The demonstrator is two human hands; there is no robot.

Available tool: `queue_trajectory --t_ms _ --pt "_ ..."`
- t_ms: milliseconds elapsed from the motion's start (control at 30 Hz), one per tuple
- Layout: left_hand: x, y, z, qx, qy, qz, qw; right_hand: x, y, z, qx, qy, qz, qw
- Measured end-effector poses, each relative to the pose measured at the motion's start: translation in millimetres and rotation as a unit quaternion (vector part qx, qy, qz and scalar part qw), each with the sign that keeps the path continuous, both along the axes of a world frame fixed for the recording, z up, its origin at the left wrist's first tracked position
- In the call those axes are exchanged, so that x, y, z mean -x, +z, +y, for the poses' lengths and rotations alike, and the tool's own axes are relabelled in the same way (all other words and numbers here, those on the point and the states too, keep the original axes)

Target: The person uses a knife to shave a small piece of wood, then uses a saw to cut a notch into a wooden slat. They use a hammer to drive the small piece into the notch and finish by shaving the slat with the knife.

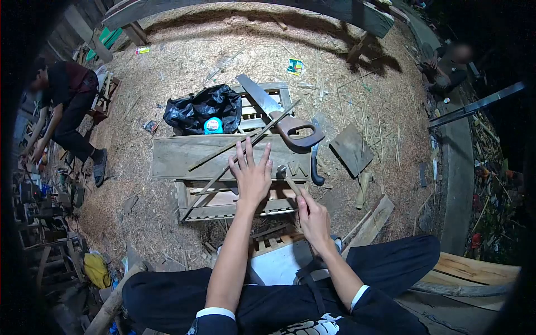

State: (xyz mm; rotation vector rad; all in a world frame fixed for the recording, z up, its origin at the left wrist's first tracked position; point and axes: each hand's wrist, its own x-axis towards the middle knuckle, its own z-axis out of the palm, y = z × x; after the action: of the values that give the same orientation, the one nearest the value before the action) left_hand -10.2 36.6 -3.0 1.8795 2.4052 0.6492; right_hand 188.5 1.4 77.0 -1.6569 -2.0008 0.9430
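My left hand [252, 176] lies with its fingers stretched and spread over thin wooden strips [215, 180] on a wide plank [176, 159]. Closed around a wooden handle, my right hand [315, 221] holds a hammer [292, 185], its small metal head just right of my left fingers. Small wood pieces lie beside the head. Beyond them, a handsaw [298, 134] with a brown wooden handle rests across the plank's back edge. A knife [316, 164] with a dark curved handle lies at the plank's right end.
The plank sits on a slatted wooden crate [183, 195]. A black plastic bag [195, 109] and a blue round container [213, 125] are behind it. A square board [352, 149] lies on the shavings-covered ground. One person [70, 100] bends at left; another [446, 67] sits far right.
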Motion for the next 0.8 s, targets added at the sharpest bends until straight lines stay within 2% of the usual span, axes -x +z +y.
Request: queue_trajectory --t_ms 133,167,267,333,400,467,533,600,800 --pt "0 -2 -2 -0.007 -0.001 0.006 1.000 6 14 0 -0.075 -0.031 0.105 0.991" --pt "0 -1 -3 -0.006 0.001 0.005 1.000 1 15 3 -0.025 -0.029 0.096 0.995" --pt "2 2 0 -0.018 0.000 0.019 1.000 -11 -5 7 -0.058 -0.001 0.083 0.995" --pt "4 10 1 0.006 0.010 -0.032 0.999 -19 -16 3 -0.039 0.006 0.063 0.997" --pt "8 8 2 -0.009 0.013 -0.041 0.999 -21 -19 1 -0.031 0.018 -0.011 0.999" --pt "8 4 3 -0.024 0.018 -0.051 0.998 -18 -14 1 -0.055 0.039 -0.035 0.997" --pt "5 4 3 -0.035 0.026 0.035 0.998 -16 -12 0 -0.076 0.060 -0.061 0.993" --pt "6 4 4 -0.039 0.021 0.030 0.999 -15 -14 1 -0.087 0.080 -0.096 0.988" --pt "6 1 6 -0.039 0.024 0.038 0.998 -12 -16 1 -0.176 0.057 -0.022 0.983"
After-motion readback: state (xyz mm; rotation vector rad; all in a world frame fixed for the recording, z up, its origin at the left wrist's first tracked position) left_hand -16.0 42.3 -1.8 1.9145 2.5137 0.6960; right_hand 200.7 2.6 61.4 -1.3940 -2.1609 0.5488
